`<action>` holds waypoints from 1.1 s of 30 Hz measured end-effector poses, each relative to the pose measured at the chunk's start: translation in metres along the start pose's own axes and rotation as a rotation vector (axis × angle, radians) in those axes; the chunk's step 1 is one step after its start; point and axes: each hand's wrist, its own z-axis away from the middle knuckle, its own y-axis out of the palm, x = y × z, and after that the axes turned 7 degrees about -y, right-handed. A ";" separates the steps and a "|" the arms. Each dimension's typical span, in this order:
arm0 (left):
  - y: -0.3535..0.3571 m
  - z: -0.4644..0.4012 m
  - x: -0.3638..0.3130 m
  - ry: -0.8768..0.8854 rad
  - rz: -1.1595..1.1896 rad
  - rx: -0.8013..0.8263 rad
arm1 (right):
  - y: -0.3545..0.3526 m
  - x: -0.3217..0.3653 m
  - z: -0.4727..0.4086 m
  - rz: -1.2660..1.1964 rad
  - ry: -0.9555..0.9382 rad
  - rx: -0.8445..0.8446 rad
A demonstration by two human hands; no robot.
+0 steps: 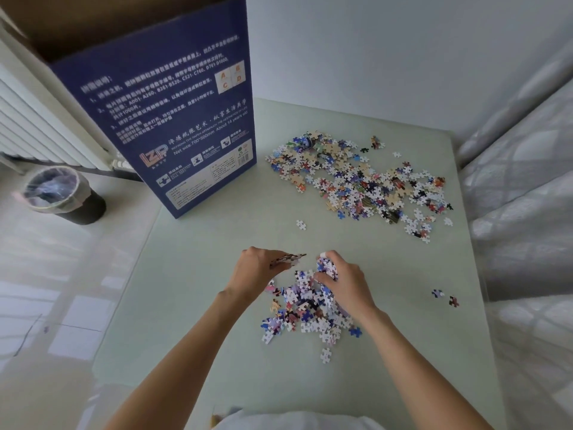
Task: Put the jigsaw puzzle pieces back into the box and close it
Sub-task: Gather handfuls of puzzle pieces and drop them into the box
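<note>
A tall dark-blue puzzle box point(173, 119) stands upright at the table's far left corner, its brown top flap open. A small heap of puzzle pieces point(305, 305) lies near the table's front centre. My left hand point(257, 271) holds a bunch of pieces just above the heap's left side. My right hand point(344, 283) grips a handful of pieces at the heap's top right. A larger spread of pieces point(362, 181) covers the far right of the table.
The pale green table point(223, 243) carries a few stray pieces point(446, 297) at the right edge. A lined waste bin point(63, 193) stands on the floor at left, near a white radiator point(34, 119). A quilted bed point(527, 197) borders the right side.
</note>
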 end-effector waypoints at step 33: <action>-0.315 -0.114 -0.020 -0.173 -0.259 -0.636 | -0.134 0.323 -0.279 0.050 -1.218 -0.207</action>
